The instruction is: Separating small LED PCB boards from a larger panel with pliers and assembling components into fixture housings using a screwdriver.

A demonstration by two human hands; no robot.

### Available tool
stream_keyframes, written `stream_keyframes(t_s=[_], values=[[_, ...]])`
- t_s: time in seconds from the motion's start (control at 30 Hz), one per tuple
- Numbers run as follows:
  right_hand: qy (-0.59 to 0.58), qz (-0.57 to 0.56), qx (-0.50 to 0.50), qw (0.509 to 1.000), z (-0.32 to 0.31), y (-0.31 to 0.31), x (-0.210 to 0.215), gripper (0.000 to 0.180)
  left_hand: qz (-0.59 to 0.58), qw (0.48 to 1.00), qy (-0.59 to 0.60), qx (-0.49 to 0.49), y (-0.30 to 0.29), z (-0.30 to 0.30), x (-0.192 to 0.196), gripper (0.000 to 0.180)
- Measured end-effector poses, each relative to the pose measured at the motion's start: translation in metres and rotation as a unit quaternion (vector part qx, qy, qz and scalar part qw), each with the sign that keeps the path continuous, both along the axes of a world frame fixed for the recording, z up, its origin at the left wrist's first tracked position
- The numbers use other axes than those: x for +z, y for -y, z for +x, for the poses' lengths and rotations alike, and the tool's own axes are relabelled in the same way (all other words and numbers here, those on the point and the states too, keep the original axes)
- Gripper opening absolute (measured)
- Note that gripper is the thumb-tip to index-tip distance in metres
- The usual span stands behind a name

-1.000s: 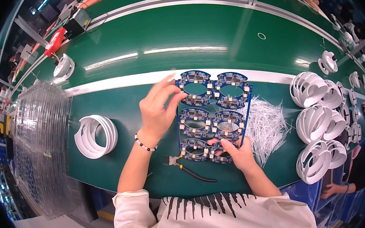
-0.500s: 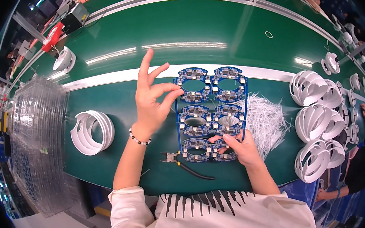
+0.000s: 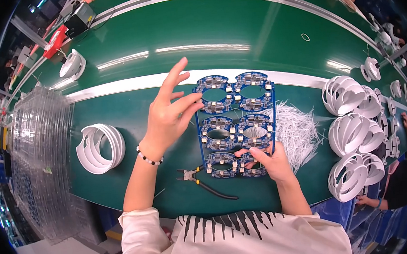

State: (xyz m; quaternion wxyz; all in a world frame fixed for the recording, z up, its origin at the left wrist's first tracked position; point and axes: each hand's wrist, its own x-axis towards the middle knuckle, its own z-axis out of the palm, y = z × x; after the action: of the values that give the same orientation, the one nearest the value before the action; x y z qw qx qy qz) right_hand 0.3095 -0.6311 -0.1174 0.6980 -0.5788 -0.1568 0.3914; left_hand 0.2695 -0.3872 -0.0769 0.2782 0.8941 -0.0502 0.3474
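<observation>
A blue circuit board panel (image 3: pixel 236 117), made of joined ring-shaped boards with side rails, is held up in front of me. My right hand (image 3: pixel 266 159) grips its lower right part between thumb and fingers. At the upper left rail, my left hand (image 3: pixel 169 113) pinches the edge with thumb and forefinger, its other fingers raised. Below the panel on the green table lies a pair of cutting pliers (image 3: pixel 207 184) with black and yellow handles, its jaws partly behind nothing and pointing left. Thin white strips (image 3: pixel 297 135) lie heaped behind the panel's right side.
Nested white plastic rings (image 3: pixel 101 148) stand at the left. More white rings (image 3: pixel 349 136) are grouped at the right. A tall stack of clear plastic trays (image 3: pixel 44 160) rises at the far left. Another person's arm (image 3: pixel 372 202) reaches in at the lower right.
My left wrist has shifted slightly left and its raised fingers have tipped right, still at the panel's rail. The panel and my right hand have barely moved.
</observation>
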Motion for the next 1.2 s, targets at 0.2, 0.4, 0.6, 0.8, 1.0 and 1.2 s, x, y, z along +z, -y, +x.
stream_keyframes(t_s=[0.2,0.4,0.6,0.8,1.0,1.2], values=[[-0.005,-0.021,0.012,1.0,-0.002,-0.002,0.001,0.024,0.018,1.0,-0.012,-0.019,-0.003,0.003,-0.01,0.01],[-0.062,-0.02,0.016,0.998,-0.001,-0.002,0.004,0.031,-0.081,0.989,-0.106,-0.066,-0.011,0.001,-0.023,0.008],[-0.064,-0.016,0.018,0.998,-0.002,-0.003,0.003,0.027,-0.115,0.985,-0.105,-0.08,-0.012,0.001,-0.019,0.01],[-0.051,-0.051,0.011,0.997,0.0,-0.002,-0.001,0.024,-0.227,0.964,-0.106,-0.087,-0.018,0.003,-0.02,0.009],[-0.034,-0.042,0.01,0.999,-0.002,-0.003,-0.004,0.026,-0.109,0.98,-0.131,-0.105,-0.016,0.0,-0.012,0.013],[-0.02,-0.049,0.018,0.998,-0.003,-0.004,-0.005,0.028,-0.048,0.985,-0.138,-0.089,-0.016,0.001,-0.02,0.012]])
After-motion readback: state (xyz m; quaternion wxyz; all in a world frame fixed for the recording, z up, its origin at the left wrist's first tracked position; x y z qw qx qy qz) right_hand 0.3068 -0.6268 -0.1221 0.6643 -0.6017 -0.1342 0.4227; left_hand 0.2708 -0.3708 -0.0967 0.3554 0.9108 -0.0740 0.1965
